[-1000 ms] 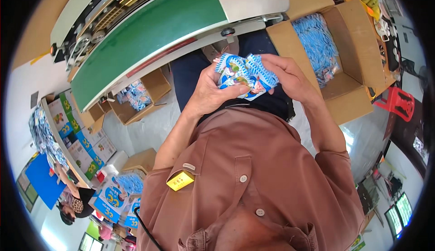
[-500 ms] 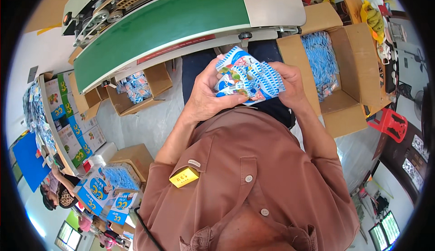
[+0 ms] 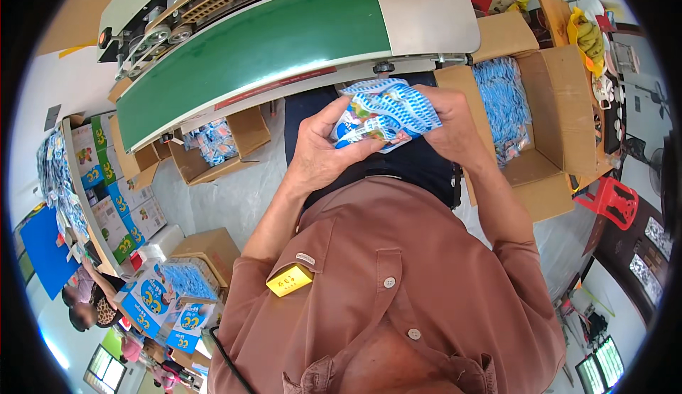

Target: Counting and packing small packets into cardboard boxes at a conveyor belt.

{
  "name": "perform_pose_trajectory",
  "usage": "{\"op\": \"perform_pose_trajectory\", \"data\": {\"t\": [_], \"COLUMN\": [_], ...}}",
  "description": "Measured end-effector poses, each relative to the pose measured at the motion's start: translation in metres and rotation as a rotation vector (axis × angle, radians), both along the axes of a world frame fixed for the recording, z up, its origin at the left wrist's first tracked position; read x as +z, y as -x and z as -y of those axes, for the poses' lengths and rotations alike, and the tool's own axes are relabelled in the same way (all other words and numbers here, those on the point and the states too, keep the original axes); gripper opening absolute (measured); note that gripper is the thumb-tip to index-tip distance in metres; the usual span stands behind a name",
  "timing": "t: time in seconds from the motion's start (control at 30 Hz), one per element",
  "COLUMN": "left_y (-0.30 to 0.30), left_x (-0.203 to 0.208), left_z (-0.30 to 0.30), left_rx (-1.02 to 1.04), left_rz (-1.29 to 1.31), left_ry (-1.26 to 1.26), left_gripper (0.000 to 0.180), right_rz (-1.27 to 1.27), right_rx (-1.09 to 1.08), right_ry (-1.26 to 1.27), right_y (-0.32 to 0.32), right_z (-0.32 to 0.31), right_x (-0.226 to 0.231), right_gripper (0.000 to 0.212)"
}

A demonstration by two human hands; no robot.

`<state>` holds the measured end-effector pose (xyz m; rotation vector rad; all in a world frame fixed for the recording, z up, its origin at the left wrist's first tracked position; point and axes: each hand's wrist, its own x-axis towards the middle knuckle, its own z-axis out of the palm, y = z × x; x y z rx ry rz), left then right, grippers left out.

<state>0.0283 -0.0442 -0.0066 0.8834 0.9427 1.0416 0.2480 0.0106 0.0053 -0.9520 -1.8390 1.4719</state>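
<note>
the left hand pinches the packets under its thumb; the right hand grips their other side, some fingertips hidden. they sit just off the belt's near edge, toward its right end. light, even pressure would likely keep the striped ends uncreased.

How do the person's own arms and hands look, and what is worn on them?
The left hand and right hand are gloveless, with no watch or bracelet visible. Both forearms are uncovered. The left sleeve and right sleeve are plain reddish brown and end near the elbows. A thin black cord shows by the left sleeve.
</note>
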Motion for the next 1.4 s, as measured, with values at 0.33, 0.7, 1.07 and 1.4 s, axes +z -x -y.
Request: {"op": "perform_pose_trajectory", "data": {"t": [0.33, 0.7, 1.07, 1.4], "left_y": [-0.013, 0.005, 0.031, 0.044], "left_x": [-0.025, -0.028, -0.029, -0.028], "left_z": [-0.014, -0.017, -0.014, -0.015], "left_rx": [0.275, 0.350, 0.456, 0.588], "left_rz": [0.508, 0.540, 0.526, 0.487], "left_ry": [-0.003, -0.014, -0.006, -0.012], "left_gripper": [0.039, 0.040, 0.039, 0.032], "right_rz": [-0.360, -0.043, -0.302, -0.061], "right_rx": [-0.507, -0.682, -0.447, -0.278], "right_ry": [-0.044, -0.218, 0.509, 0.626], "right_y": [0.015, -0.014, 0.024, 0.066], "right_z": [-0.020, -0.072, -0.137, -0.172], "right_x": [-0.008, -0.045, -0.003, -0.009], "right_gripper": [0.021, 0.033, 0.032, 0.035]}}
